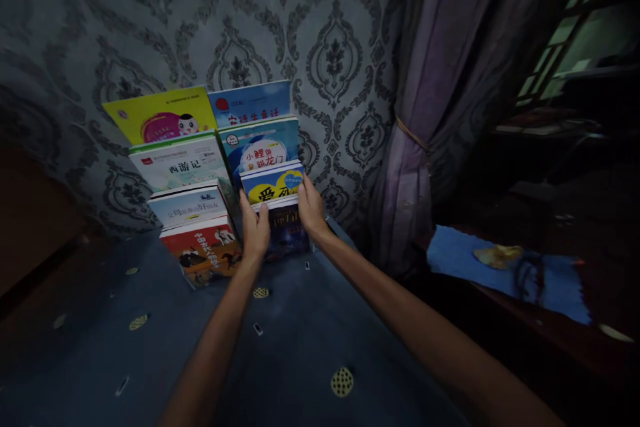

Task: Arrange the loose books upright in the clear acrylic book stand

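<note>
My left hand [255,229] grips the left edge of a blue-and-yellow book [267,181], thumb toward its front. On the opposite edge, my right hand [311,208] closes round the same book. Just below it a dark blue book [287,230] stands in the front of the right-hand row, partly covered by my left hand. Behind the gripped book rise a teal book with a carp title [260,147] and a taller blue book [253,101]. To the left, a red book [203,250], a pale blue book [190,205], a white-green book [183,163] and a yellow book [163,113] stand in steps.
The books lean near a patterned wall [335,57] on a table with a dark blue cloth [295,347]. A tied purple curtain [407,187] hangs at the right. Beyond it, a blue cloth [457,257] with small objects lies on a lower surface.
</note>
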